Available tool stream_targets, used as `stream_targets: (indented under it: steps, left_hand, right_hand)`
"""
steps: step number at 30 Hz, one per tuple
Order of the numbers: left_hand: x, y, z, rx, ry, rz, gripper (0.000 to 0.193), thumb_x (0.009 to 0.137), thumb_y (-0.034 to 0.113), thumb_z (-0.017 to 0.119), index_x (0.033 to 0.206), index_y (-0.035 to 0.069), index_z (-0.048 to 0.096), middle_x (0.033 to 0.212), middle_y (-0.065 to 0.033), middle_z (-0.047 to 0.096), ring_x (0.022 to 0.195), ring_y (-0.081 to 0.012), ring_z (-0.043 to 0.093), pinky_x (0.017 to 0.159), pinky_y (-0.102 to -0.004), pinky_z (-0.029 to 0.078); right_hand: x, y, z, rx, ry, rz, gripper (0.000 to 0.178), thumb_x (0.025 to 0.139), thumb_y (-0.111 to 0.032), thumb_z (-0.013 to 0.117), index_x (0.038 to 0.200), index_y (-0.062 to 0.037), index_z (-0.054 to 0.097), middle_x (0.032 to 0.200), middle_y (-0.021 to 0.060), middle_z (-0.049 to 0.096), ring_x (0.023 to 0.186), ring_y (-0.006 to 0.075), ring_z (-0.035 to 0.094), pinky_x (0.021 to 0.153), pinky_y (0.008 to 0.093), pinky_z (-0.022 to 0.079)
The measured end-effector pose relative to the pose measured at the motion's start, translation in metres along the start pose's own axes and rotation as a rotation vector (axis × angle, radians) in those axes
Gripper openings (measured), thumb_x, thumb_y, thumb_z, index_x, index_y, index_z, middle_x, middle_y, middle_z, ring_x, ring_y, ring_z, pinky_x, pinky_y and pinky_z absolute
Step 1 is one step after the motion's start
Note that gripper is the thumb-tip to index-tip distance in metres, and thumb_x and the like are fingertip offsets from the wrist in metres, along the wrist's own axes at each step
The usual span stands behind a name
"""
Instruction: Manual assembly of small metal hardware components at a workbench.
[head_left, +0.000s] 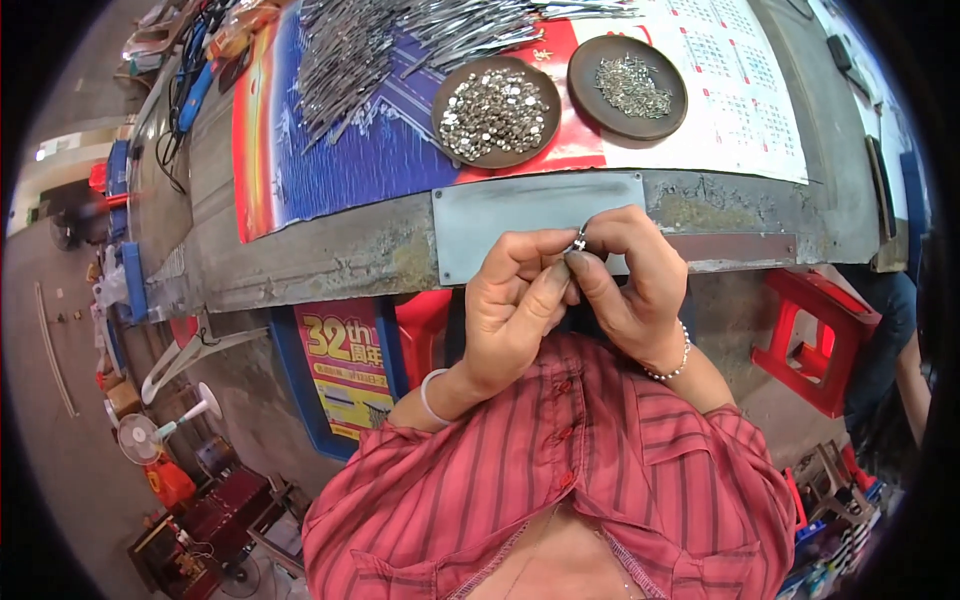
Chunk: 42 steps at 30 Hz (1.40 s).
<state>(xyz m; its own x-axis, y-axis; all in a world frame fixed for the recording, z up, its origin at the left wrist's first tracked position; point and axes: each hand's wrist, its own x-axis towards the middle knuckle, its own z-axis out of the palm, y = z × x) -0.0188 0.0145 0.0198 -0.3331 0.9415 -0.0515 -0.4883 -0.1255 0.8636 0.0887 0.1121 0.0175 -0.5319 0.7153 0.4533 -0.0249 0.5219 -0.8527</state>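
Striped shirt is nearest. Left hand and right hand pinch 1 small metal piece between closed fingertips near the grey plate, likely for steadiness. Beyond, 2 brown dishes probably keep discs and pins separate.

Bright, soft lt; sm glints on metal discs; edges bent, w/ blk corners.

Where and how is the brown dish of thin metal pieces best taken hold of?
Probably by the near rim of the brown dish, coming from the person's side: the thin metal pieces are heaped inward, leaving a bare band to pinch. The left rim looks tighter, with the dish of shiny discs close beside it.
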Motion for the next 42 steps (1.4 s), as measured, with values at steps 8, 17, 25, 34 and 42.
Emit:
stream_targets:
  steps: [8,17,25,34,42]
  left_hand:
    - [-0.020,-0.019,0.005,0.108,0.169,0.166,0.026,0.096,-0.003,0.046,0.121,-0.003,0.049,0.098,-0.0053,0.061,0.084,-0.0053,0.055,0.072,-0.0186,0.047]
    - [-0.019,-0.023,0.000,0.270,0.130,0.379,0.029,0.094,-0.004,0.046,0.123,-0.004,0.048,0.095,-0.0065,0.064,0.084,-0.0068,0.057,0.075,-0.0190,0.046]
    - [-0.023,-0.019,-0.006,0.128,0.052,0.249,0.033,0.094,-0.005,0.048,0.127,-0.003,0.043,0.102,-0.0053,0.060,0.093,-0.0073,0.057,0.081,-0.0200,0.046]
    - [-0.028,-0.007,-0.017,0.054,0.089,0.064,0.033,0.098,0.000,0.041,0.131,0.000,0.041,0.108,-0.0026,0.053,0.080,-0.0042,0.051,0.072,-0.0185,0.045]
    - [-0.031,-0.011,-0.016,0.140,0.155,0.028,0.036,0.099,0.005,0.043,0.134,-0.001,0.041,0.091,0.0032,0.052,0.067,-0.0006,0.041,0.059,-0.0163,0.036]
  right_hand:
    - [-0.015,-0.015,0.013,0.088,-0.091,0.216,0.010,0.088,-0.005,0.056,0.080,-0.0008,0.050,0.066,0.0105,0.052,0.052,0.0229,0.051,0.049,0.0302,0.040]
    - [-0.004,0.007,0.028,-0.082,0.026,-0.233,0.023,0.086,-0.016,0.066,0.077,-0.0024,0.049,0.060,0.0072,0.048,0.043,0.0205,0.041,0.041,0.0308,0.034]
    - [-0.013,-0.015,0.023,0.607,-0.017,0.547,0.030,0.099,-0.023,0.046,0.087,0.0026,0.053,0.074,0.0047,0.052,0.061,0.0081,0.044,0.053,0.0222,0.036]
    - [-0.028,0.001,0.041,0.001,-0.038,0.042,0.013,0.082,-0.001,0.065,0.091,0.0015,0.057,0.077,0.0099,0.054,0.059,0.0176,0.050,0.053,0.0271,0.040]
    - [-0.032,-0.008,0.047,-0.161,-0.051,0.095,0.009,0.089,-0.006,0.058,0.089,-0.0013,0.050,0.072,0.0112,0.052,0.056,0.0226,0.047,0.053,0.0301,0.040]
